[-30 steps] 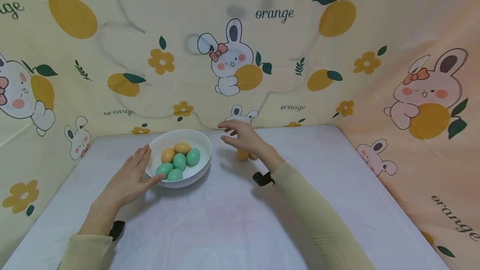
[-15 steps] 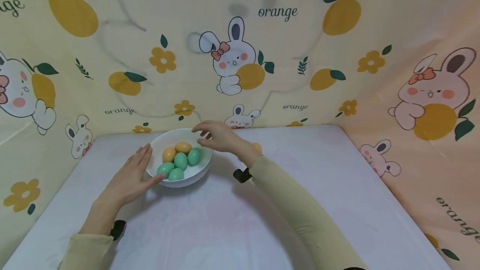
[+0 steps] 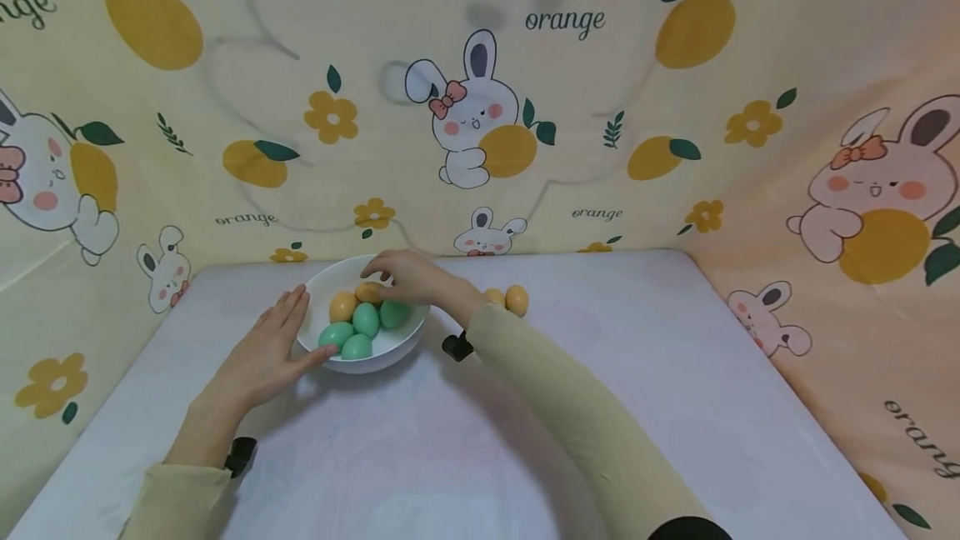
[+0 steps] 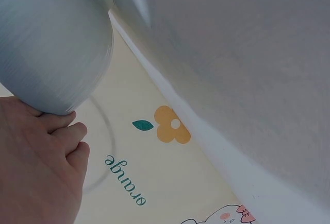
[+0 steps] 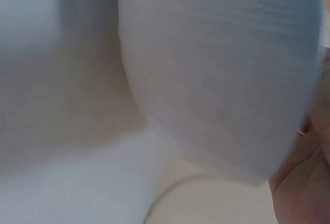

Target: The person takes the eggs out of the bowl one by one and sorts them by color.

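In the head view, a white bowl (image 3: 403,343) at the table's back left holds several green eggs (image 3: 366,320) and two yellow-orange eggs. My left hand (image 3: 258,361) rests against the bowl's left side, its fingers fairly straight along the outer wall and its thumb along the front rim. The left wrist view shows that hand (image 4: 38,167) against the underside of the bowl (image 4: 56,38). Reaching over the right rim, my right hand (image 3: 420,283) has thumb and fingertips around the rear yellow-orange egg (image 3: 367,293). In the right wrist view the bowl (image 5: 221,80) hides most of its fingers.
Two more yellow-orange eggs (image 3: 516,300) lie on the table (image 3: 480,440), just behind the right wrist. A patterned cloth (image 3: 480,132) with rabbits and oranges hangs behind the table and along its sides.
My right hand has moved left from above the two eggs on the table, across the bowl's rim and down to the rear yellow-orange egg. The left hand has stayed at the bowl.
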The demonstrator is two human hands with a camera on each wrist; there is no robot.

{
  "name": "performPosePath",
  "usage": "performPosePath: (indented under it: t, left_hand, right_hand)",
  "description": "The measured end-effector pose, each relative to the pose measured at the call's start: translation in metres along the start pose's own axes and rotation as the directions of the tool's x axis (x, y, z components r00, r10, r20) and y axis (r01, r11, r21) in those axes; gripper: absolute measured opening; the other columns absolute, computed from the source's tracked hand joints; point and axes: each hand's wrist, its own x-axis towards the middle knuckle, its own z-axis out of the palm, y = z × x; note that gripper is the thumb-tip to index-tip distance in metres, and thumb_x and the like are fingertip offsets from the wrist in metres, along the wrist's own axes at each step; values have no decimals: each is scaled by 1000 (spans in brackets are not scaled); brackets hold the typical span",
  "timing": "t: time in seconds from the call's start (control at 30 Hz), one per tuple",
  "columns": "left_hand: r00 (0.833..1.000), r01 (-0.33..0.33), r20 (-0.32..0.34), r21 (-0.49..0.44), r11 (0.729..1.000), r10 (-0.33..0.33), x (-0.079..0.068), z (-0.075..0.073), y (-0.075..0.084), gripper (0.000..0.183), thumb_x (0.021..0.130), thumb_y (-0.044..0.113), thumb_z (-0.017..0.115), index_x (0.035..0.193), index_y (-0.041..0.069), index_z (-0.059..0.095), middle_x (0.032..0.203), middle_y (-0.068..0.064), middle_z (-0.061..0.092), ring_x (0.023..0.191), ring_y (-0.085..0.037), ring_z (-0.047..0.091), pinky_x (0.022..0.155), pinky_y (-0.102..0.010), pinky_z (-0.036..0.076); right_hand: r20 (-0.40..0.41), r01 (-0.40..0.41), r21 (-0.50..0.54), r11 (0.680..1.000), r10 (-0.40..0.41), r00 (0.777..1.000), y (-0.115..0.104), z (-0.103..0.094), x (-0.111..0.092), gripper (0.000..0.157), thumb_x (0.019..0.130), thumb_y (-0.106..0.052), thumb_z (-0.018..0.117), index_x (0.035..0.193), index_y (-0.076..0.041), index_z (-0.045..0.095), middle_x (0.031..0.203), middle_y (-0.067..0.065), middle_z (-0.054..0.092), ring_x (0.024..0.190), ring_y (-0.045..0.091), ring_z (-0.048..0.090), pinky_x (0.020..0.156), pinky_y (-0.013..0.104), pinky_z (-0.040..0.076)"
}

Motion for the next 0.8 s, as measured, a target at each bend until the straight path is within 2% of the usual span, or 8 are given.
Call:
performPosePath:
  t: [0.23,0.47,0.63,0.8]
  left_hand:
    - [1000,-8,4,-5,1000,8,0,3,2,108,98,69,55,162,-8,15,172,-24,10,157,-47,12,126,-64,18]
    - [1000,-9,2,-5,1000,9,0,2,1,107,98,68,55,162,-8,15,172,-24,9,158,-45,10,126,-63,17]
    - [1000,-7,4,0,1000,7,1,0,1,108,98,69,54,162,-8,15,172,-24,9,158,-46,10,126,-63,17]
    - [1000,-4,5,-4,1000,4,-1,-2,0,107,98,68,54,162,-8,14,172,-24,8,158,-46,10,126,-63,16]
  right_hand:
    - [21,-4,-8,1000,4,1000,0,13,9,36,104,-25,66,137,-10,68,140,5,65,120,19,62,103,28,52]
    - [41,-37,-65,997,40,998,0,20,14,35,103,-21,67,138,-15,68,142,1,64,132,16,56,116,29,44]
    - [48,-30,-105,994,35,998,-2,23,16,35,102,-17,67,137,-17,69,141,0,65,133,16,56,117,31,42]
    - [57,-5,-167,986,14,998,-3,26,19,32,103,-19,67,135,-21,72,137,-4,67,132,15,56,118,30,40]
